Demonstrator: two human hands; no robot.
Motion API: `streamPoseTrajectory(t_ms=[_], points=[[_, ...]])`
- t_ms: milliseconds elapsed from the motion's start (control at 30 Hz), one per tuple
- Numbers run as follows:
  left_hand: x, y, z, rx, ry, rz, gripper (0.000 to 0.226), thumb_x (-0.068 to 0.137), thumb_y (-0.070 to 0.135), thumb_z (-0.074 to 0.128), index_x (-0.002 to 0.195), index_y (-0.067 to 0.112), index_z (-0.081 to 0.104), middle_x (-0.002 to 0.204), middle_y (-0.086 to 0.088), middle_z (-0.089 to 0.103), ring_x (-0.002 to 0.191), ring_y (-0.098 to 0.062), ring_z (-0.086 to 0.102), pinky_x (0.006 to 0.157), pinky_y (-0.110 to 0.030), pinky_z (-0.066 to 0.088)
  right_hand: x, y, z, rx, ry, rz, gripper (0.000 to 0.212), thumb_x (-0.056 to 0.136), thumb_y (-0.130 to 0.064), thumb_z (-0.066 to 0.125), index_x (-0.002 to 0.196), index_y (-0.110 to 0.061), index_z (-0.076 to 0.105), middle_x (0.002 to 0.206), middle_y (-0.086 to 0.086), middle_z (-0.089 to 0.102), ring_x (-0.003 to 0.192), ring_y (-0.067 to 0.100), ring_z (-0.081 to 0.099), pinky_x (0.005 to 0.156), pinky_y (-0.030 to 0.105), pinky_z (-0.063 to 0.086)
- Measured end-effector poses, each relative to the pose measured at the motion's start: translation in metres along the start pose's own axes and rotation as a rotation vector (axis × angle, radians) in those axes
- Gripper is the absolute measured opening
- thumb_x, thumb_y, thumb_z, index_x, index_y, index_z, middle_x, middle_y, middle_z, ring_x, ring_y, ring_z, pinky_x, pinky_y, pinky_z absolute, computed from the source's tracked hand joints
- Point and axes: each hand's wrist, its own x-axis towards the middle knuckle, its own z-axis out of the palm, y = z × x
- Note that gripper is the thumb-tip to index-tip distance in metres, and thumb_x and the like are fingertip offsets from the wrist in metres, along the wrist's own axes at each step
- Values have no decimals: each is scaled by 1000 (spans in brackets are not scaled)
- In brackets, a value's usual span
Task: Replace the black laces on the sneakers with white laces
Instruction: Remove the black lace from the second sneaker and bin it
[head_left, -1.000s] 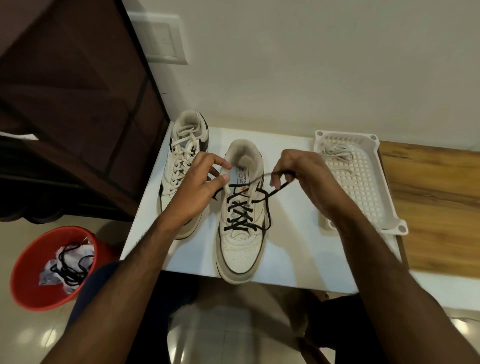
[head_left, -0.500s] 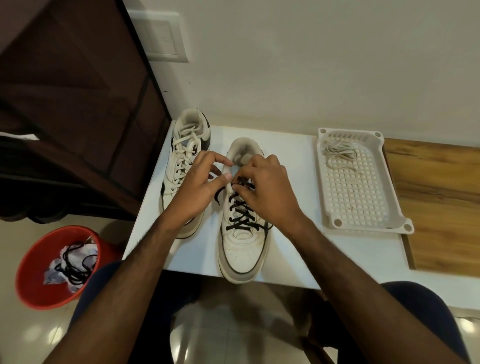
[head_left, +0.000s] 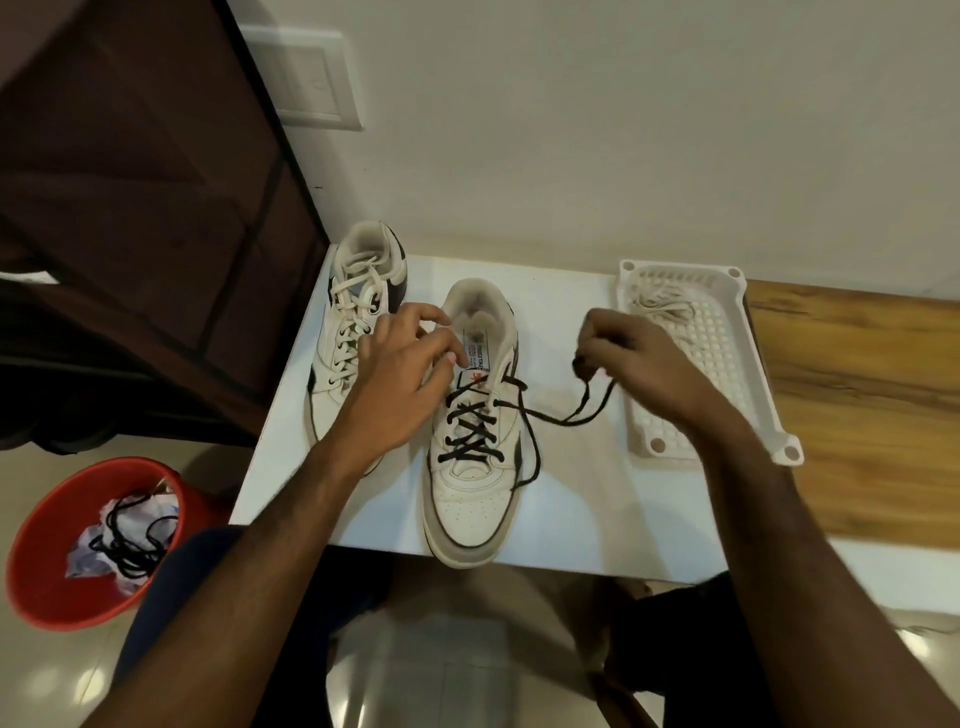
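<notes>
Red bucket (head_left: 78, 587) on floor, black lace tangle inside over crumpled paper. White-laced sneaker (head_left: 358, 332) half hidden behind left hand (head_left: 400, 379); left grip on collar of black-laced sneaker (head_left: 478, 431) mid tabletop (head_left: 597, 509), fingertips partly hidden. Right hand (head_left: 639, 364) grip pinches black lace (head_left: 582, 410) end. White lace (head_left: 662, 306) in tray (head_left: 748, 353), tray front hidden by forearm.

A red bin (head_left: 47, 561) on the floor holds what looks like crumpled paper (head_left: 91, 545).

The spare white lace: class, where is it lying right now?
In the head view, the white lace lies bunched in the far end of the white perforated tray, at the table's right side, just beyond the right hand.
</notes>
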Motion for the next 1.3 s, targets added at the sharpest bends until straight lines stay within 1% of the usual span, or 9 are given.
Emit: streamPoseTrajectory(t_ms=[100, 200, 367, 500, 633, 767, 1000, 1167, 1300], points=[[-4, 11, 5, 167, -38, 71, 23, 94, 45, 50, 102, 31, 67, 144, 8, 44, 131, -14, 31, 94, -31, 12, 6, 3, 16, -303, -238, 83, 13, 87, -25, 63, 76, -20, 64, 76, -6, 67, 72, 12, 60, 68, 32, 47], [-3, 14, 11, 207, -56, 92, 19, 90, 42, 54, 101, 33, 66, 148, 9, 43, 137, -19, 29, 97, -36, 13, 12, 11, 25, -433, -142, 34, 18, 90, -43, 67, 86, -25, 69, 90, -11, 65, 84, 8, 63, 80, 35, 52], [1, 15, 15, 104, -47, 42, 15, 87, 32, 59, 99, 36, 67, 142, 14, 48, 135, -14, 31, 96, -37, 16, 17, -6, 48, -97, 105, -77, 17, 98, -32, 62, 114, -28, 67, 89, -10, 68, 81, 5, 65, 80, 32, 55], [0, 15, 16, 101, 5, 38, 9, 89, 28, 71, 96, 34, 69, 135, 12, 53, 133, -16, 37, 95, -35, 15, 20, -11, 69, -84, 128, -32, 12, 91, -38, 68, 97, -28, 67, 79, -3, 71, 76, 13, 67, 71, 36, 56], [2, 22, 13, 51, 151, -37, 3, 80, 30, 66, 81, 29, 64, 127, 12, 55, 128, -13, 38, 95, -36, 17, 23, -11, 63, 14, 127, 62, 7, 86, -23, 67, 93, -22, 68, 74, 5, 73, 74, 19, 68, 60, 18, 47], [2, 14, -3, -88, 385, -268, 4, 73, 29, 58, 72, 25, 56, 118, 14, 56, 120, -8, 40, 94, -37, 21, 21, -2, 53, 141, 54, 127, 15, 87, -14, 63, 98, -21, 70, 75, -1, 73, 75, 11, 72, 85, 38, 60], [-2, 24, 1, 25, 100, 4, 34, 84, 32, 68, 118, 38, 64, 143, 16, 42, 138, -12, 31, 104, -42, 19, 21, -3, 52, 163, 37, 119, 18, 88, -12, 63, 100, -22, 71, 78, -3, 73, 77, 11, 72, 91, 46, 58], [0, 23, 20, 248, 2, 138, 19, 89, 30, 74, 107, 32, 72, 144, 9, 51, 134, -20, 37, 99, -41, 17, 23, 1, 50, 176, 22, 129, 18, 88, -12, 64, 100, -24, 72, 81, -1, 73, 85, 23, 73, 91, 46, 58], [5, 22, 10, 36, 200, -3, 13, 89, 18, 69, 94, 30, 73, 127, 16, 62, 127, -15, 46, 97, -41, 22, 23, 2, 49, 190, 11, 138, 18, 89, -11, 64, 100, -23, 72, 81, -2, 72, 86, 24, 73, 91, 44, 59]])
